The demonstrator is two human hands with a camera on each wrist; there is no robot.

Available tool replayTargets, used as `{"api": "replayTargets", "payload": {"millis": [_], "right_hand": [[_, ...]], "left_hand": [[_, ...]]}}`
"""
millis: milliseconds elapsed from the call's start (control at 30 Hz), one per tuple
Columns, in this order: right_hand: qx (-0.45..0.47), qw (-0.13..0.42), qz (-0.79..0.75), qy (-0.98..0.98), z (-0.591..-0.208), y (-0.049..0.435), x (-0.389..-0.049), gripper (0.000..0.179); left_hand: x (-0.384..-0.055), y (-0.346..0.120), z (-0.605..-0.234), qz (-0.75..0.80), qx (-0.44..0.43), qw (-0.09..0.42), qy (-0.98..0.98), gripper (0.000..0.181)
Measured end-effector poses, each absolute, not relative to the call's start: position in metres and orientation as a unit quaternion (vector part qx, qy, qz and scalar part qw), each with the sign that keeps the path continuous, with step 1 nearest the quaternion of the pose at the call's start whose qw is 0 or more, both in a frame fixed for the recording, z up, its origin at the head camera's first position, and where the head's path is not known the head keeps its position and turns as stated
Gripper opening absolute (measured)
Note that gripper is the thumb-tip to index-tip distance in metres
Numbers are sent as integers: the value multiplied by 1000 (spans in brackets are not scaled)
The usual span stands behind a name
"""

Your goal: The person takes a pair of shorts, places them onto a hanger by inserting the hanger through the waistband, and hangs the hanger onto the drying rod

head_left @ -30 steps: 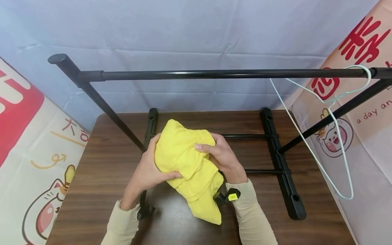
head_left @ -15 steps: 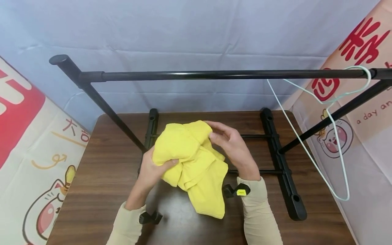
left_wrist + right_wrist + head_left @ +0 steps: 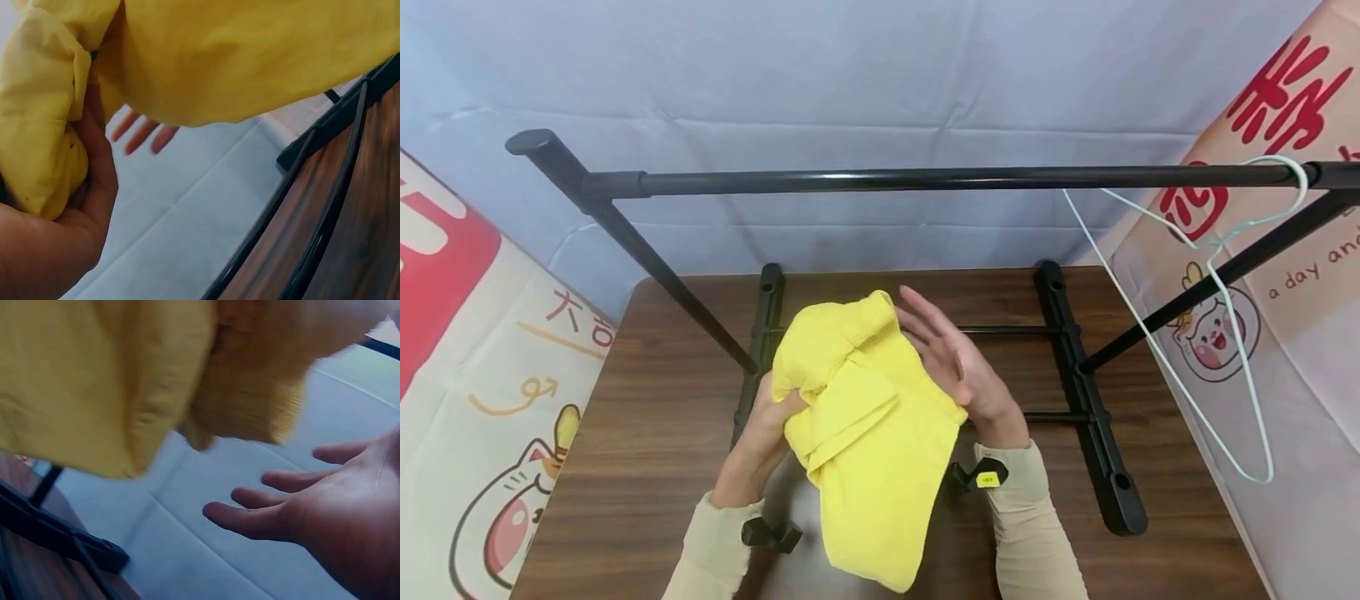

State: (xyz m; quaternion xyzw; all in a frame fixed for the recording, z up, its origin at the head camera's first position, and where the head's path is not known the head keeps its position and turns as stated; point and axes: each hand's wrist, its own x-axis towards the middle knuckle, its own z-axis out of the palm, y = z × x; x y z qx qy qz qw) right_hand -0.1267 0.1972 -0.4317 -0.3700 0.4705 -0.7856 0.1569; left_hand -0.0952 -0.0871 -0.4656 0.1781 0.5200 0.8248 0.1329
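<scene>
1. Yellow cloth point(image 3: 865, 483) is held up in the air before a pale sheet point(image 3: 850, 83), which rises behind the desk's far edge.
2. Printed banners point(image 3: 475, 442) flank the desk's left and right edges, showing red lettering and cartoon animals.
3. Brown desk point(image 3: 647, 433) with a wood-grain top spreads below, both far corners in sight.
4. Black rack point(image 3: 925, 178) stands on the desk, one foot left of the middle, the other nearer the right edge; two thin crossbars join them, and its top bar runs along the far edge's direction.
5. Folded and creased, the cloth sits above the middle of the desk, closer to the left foot, its loose end hanging toward the near side.
6. Mint hanger point(image 3: 1302, 182) hooks over the top bar near its right end, by the desk's right edge.
7. Left hand point(image 3: 766, 425) grips the cloth's bunched left side.
8. Right hand point(image 3: 951, 350) is just beside the cloth's right side, fingers extended and spread, fingertips clear of the fabric in the right wrist view; whether the palm touches it, I cannot tell.
9. Black wrist pieces point(image 3: 771, 535) sit at both cuffs; the right one bears a yellow label point(image 3: 988, 479).
</scene>
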Motion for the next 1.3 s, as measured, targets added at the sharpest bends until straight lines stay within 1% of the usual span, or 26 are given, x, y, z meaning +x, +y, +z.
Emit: {"api": "replayTargets", "payload": {"millis": [100,167,200,233,300,367,400,467,533,600,667,733,833,933,1000,1033,1100,1167,1300], "right_hand": [[-357,153,-769,507,-431,184,-123,136],[-340,133,-758,540,-430,177,-120,129],[-330,116,-751,560,-431,174,-119,123],[-316,101,-747,576,-430,171,-118,113],[-278,71,-742,606,-429,167,-116,88],[-240,48,-736,632,-428,162,-115,66],[-222,38,-733,642,-427,160,-115,59],[-188,27,-731,655,-424,157,-115,51],[-161,11,-722,673,-421,156,-114,47],[-144,-10,-706,693,-418,158,-114,45],[-133,-38,-683,717,-416,162,-114,44],[-122,-62,-662,737,-413,167,-115,44],[-108,-84,-647,750,-409,173,-116,45],[-94,-84,-644,755,-406,177,-116,43],[-90,-77,-647,753,-404,178,-116,41],[-89,-73,-648,753,-403,179,-115,39],[-89,-66,-644,757,-400,178,-114,38],[-87,-65,-635,765,-398,174,-112,38],[-86,-67,-608,786,-393,160,-106,39]], "left_hand": [[-96,-85,-468,812,210,159,521,18],[-97,-83,-470,803,219,168,529,18],[-96,-82,-470,800,218,172,532,19],[-96,-82,-471,797,215,176,536,19],[-95,-80,-472,797,194,186,541,16],[-94,-79,-472,793,167,199,552,18],[-94,-79,-473,790,155,205,557,21],[-94,-79,-473,779,137,209,575,31],[-95,-81,-473,756,126,198,610,45],[-97,-83,-471,728,122,175,651,56],[-100,-87,-468,697,115,141,694,60],[-101,-91,-464,672,118,100,725,57],[-101,-100,-460,665,165,48,727,65],[-99,-107,-456,650,236,16,722,89],[-97,-107,-452,628,265,4,732,106],[-96,-106,-449,612,274,-3,742,111],[-94,-103,-442,587,281,-9,759,119],[-93,-98,-435,576,281,-1,767,124],[-92,-81,-426,574,245,52,779,134]]}}
